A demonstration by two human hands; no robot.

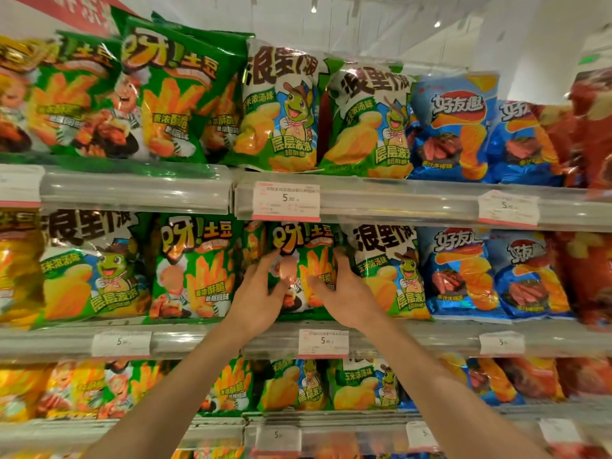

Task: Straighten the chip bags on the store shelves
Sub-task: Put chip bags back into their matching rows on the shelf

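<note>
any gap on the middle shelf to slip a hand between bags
Barely. The middle shelf is packed edge to edge. The only dark slit is left of the green fries bag that the left hand and right hand hold, beside its matching neighbour bag.

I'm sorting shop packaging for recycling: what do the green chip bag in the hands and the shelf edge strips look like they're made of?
The green chip bag looks like glossy printed plastic film, going by its creases and glare. The shelf edge strip looks like clear glossy plastic: it is see-through, with streaky reflections.
</note>
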